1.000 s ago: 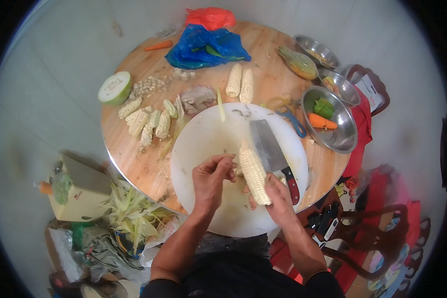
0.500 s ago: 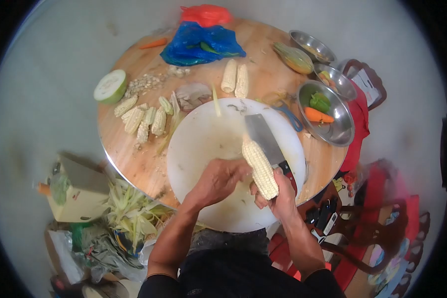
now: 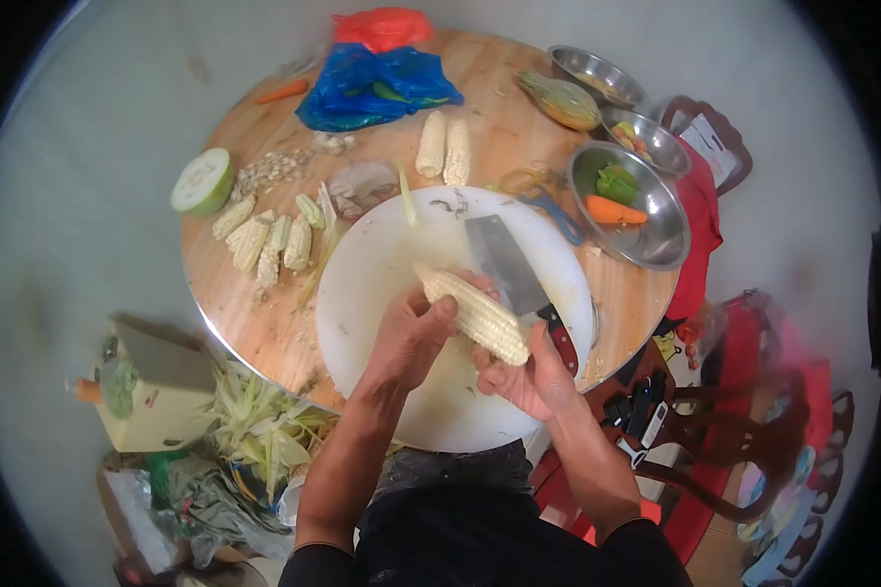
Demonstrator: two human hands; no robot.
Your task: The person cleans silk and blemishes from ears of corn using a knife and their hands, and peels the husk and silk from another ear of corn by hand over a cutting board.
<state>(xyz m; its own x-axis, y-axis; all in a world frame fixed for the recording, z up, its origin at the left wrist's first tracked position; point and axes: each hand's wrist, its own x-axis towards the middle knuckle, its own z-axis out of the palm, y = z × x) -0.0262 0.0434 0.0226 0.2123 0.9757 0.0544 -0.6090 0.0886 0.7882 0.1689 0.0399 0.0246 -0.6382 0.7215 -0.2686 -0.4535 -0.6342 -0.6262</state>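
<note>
A peeled white corn cob is held over the round white cutting board, slanting down to the right. My left hand grips its narrow end, the thumb on top. Around its thick end the fingers of my right hand are closed. The cleaver lies on the board just beyond my right hand, its dark red handle partly behind that hand. Two whole cobs lie side by side past the board's far edge.
Cob pieces, kernels and a cut melon lie left on the wooden table. A blue bag is at the back. Steel bowls, a squash and blue scissors stand right.
The cob has tilted over, its narrow end swinging left. My left hand, apart from the cob a second ago, has taken hold of that end. The view has shifted slightly.
</note>
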